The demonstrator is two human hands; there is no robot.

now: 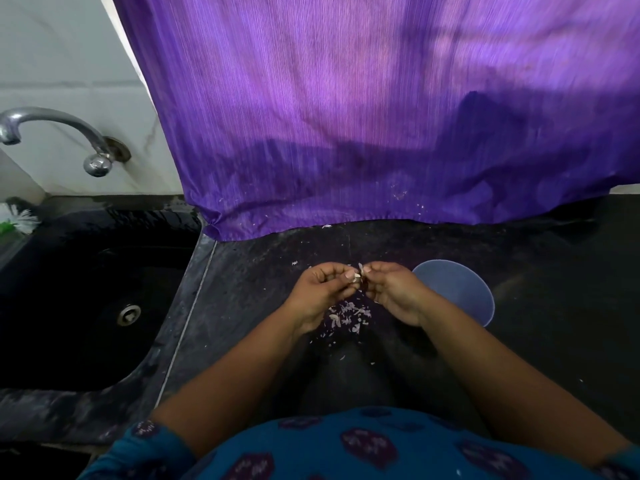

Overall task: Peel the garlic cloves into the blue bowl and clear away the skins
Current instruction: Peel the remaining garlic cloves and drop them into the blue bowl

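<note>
**Garlic clove mid-peel above the skin pile**

Garlic clove, small and pale, sits at frame centre, pinched between the curled fingertips of the left hand and right hand. Peeling appears underway; next, likely drop it into the blue bowl at right. Skins litter the dark counter below.

Teal garment, purple hexagon print

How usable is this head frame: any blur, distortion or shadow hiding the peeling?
Head view: wide-angle bending curves the counter edge and the sink; the purple curtain is streaked with blur; light is dim, with shadow on the dark counter between the arms. The left hand, right hand and garlic clove stay readable, the skins too.
</note>
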